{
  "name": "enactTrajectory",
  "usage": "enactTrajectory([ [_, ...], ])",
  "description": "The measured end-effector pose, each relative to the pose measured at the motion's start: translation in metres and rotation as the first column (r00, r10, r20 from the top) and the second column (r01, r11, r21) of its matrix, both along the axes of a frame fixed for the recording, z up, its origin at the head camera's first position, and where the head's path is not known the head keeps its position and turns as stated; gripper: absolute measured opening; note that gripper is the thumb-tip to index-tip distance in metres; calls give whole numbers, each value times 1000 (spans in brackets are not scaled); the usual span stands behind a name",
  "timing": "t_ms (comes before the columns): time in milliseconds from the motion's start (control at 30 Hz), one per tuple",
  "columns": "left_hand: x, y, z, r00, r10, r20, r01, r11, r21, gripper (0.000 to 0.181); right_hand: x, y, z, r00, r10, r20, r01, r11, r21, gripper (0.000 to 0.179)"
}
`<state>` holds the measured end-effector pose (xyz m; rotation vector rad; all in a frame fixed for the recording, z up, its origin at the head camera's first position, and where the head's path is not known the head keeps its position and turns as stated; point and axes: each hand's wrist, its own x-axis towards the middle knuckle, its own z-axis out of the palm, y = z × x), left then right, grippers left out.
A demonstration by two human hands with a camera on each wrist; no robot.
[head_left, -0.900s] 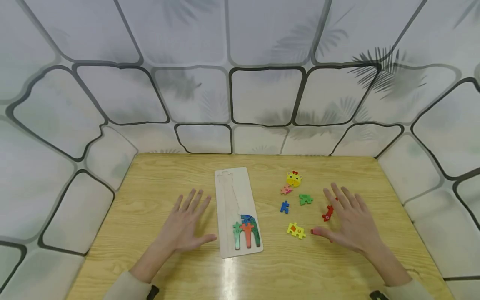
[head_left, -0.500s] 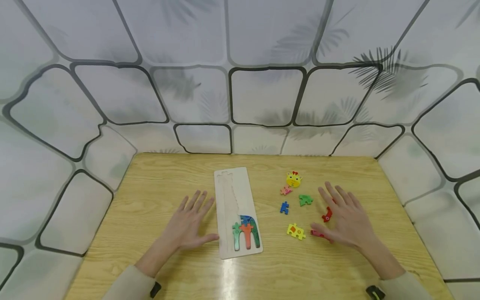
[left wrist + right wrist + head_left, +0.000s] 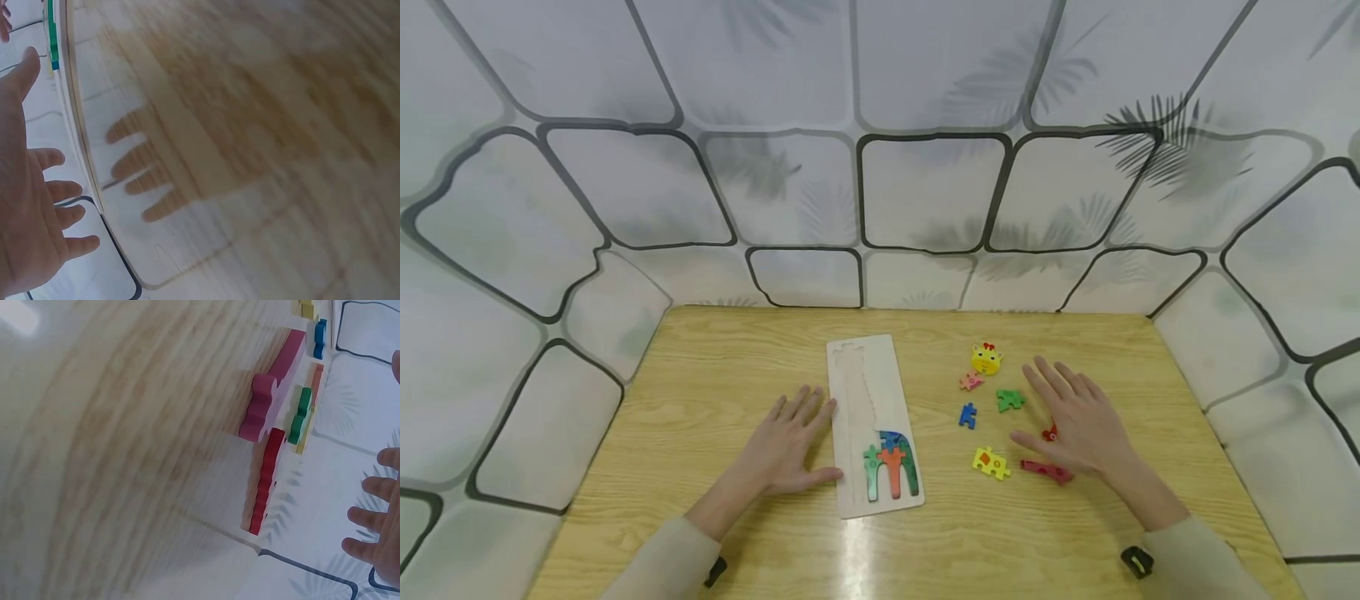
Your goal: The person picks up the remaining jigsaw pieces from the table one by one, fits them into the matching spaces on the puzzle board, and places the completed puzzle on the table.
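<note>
My left hand (image 3: 786,446) has its fingers spread beside a pale wooden puzzle board (image 3: 891,375). Its fingertips and thumb overlap the board's left edge in the head view; the left wrist view shows this hand (image 3: 34,212) raised off the table. Blue, green and orange pieces (image 3: 892,471) fill the board's lower right, below a long bare recess. With fingers extended, my right hand (image 3: 1082,425) hovers over a red puzzle piece (image 3: 1049,433), partly hiding it. Just below lies a crimson piece (image 3: 1047,472), also in the right wrist view as a pink piece (image 3: 259,409). Neither hand holds anything.
Between board and right hand lie a yellow giraffe-head piece (image 3: 987,359), a pink piece (image 3: 971,381), a green piece (image 3: 1010,400), a blue piece (image 3: 967,415) and a yellow piece (image 3: 991,462). A patterned wall (image 3: 805,192) encloses the wooden table (image 3: 730,350).
Both hands have shifted inward: the left to the right, up to the board's edge, and the right to the left, uncovering the crimson piece. Board and loose pieces have stayed in place.
</note>
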<state>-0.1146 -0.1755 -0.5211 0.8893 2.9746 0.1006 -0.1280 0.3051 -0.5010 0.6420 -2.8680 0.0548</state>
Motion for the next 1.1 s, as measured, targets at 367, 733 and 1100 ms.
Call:
enactTrajectory([
  [367, -2, 3, -7, 999, -9, 41, 9, 1000, 9, 105, -19, -4, -3, 998, 7, 61, -10, 999, 34, 103],
  [733, -3, 3, -10, 998, -21, 51, 21, 1000, -12, 105, -35, -6, -7, 995, 23, 96, -30, 996, 79, 102],
  [1100, -5, 3, -11, 998, -27, 58, 29, 999, -33, 105, -51, -2, -15, 995, 43, 93, -52, 994, 96, 98],
])
